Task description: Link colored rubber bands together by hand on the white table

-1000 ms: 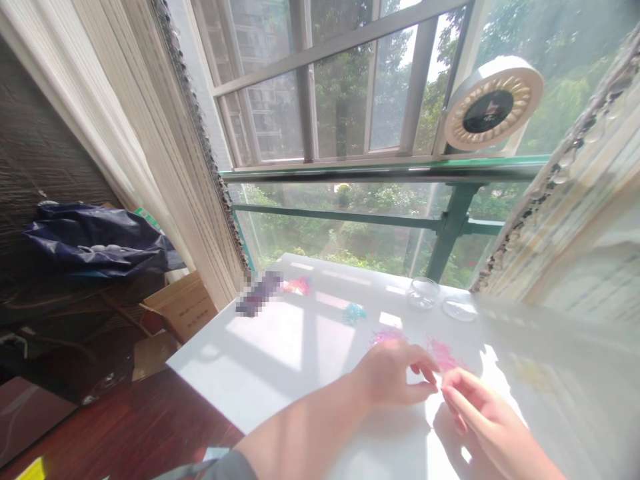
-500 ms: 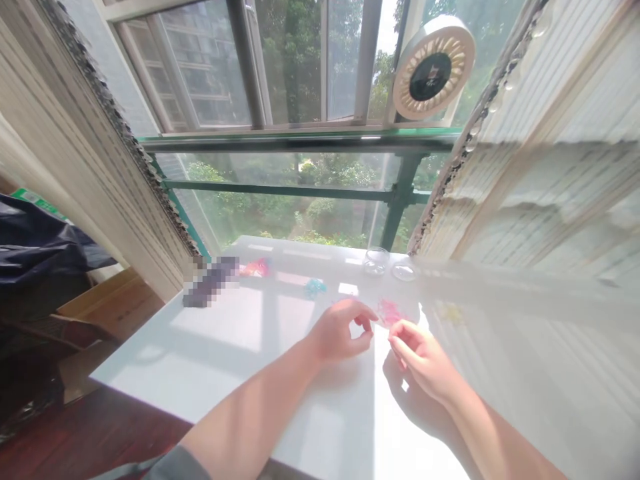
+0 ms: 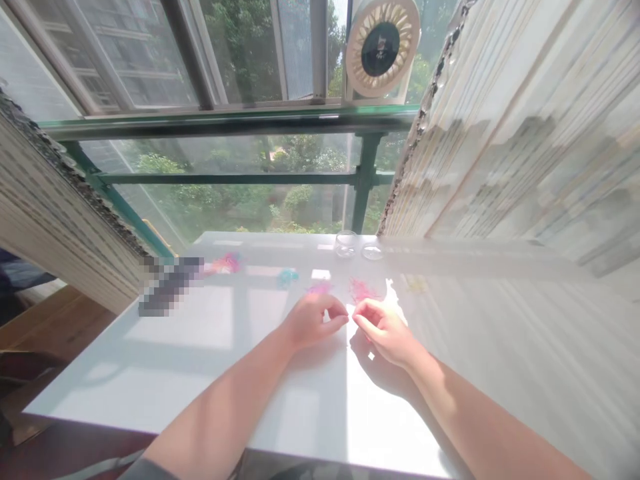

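My left hand point(image 3: 315, 321) and my right hand point(image 3: 384, 328) meet almost fingertip to fingertip over the white table point(image 3: 200, 373). Each hand pinches thumb against forefinger; whatever lies between the tips is too small and washed out by sunlight to name. Just beyond the fingers is a loose pile of pink-red small pieces point(image 3: 361, 290). A purple-pink pile point(image 3: 320, 287) lies partly behind my left hand. Farther left sits a turquoise pile point(image 3: 288, 277), and to the right of my right hand a pale yellow one point(image 3: 416, 285).
A clear round container point(image 3: 345, 245) and a clear lid-like disc point(image 3: 372, 251) stand at the table's far edge. At the left are a pink-orange bundle point(image 3: 227, 263) and a blurred-out dark object point(image 3: 170, 287). A round fan point(image 3: 383, 50) hangs by the window; curtains flank both sides.
My hands have come closer together, and both now pinch at the fingertips. The view has shifted, so the table and window sit farther left. The piles stay where they lay.
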Available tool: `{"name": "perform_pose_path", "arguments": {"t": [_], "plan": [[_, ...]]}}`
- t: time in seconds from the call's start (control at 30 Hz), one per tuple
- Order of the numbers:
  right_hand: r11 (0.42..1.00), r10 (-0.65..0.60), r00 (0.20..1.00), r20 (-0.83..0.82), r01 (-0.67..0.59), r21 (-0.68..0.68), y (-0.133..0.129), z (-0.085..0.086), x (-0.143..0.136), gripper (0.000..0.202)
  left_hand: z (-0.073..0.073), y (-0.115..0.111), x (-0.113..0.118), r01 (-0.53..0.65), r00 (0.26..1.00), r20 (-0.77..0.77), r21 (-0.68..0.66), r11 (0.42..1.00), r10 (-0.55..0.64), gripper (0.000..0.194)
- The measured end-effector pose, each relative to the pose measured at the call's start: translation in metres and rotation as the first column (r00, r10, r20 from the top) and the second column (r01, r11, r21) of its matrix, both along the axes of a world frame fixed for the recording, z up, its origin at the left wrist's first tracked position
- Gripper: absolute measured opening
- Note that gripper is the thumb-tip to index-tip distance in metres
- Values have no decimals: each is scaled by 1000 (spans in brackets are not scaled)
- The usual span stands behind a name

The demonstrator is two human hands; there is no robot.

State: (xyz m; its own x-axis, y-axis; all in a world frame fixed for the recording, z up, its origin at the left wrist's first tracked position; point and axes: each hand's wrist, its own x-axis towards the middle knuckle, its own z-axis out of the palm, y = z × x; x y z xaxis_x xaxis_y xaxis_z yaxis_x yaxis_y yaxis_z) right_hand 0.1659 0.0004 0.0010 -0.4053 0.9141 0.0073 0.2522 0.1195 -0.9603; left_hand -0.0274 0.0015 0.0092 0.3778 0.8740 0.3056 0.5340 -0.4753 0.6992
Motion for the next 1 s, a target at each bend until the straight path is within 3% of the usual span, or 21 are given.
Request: {"name": "perform_pose_path", "arguments": {"t": [0.2, 0.37, 0.6, 1.0], "plan": [[999, -48, 995, -84, 48, -8, 4, 0, 1, 14, -3, 2, -4, -13, 1000, -8, -16, 1000, 13, 7], [991, 68, 992, -110, -80, -108, 0, 0, 0, 14, -3, 2, -3, -8, 1000, -9, -15, 1000, 8, 6], [1000, 16, 1000, 1, -16, 7, -3, -2, -1, 11, -1, 0, -2, 2, 1000, -30, -22, 1000, -2, 5], [999, -30, 999, -22, 30, 34, -2, -3, -1, 10, -1, 1, -4, 23, 1000, 1, 19, 1000, -23, 9]]}}
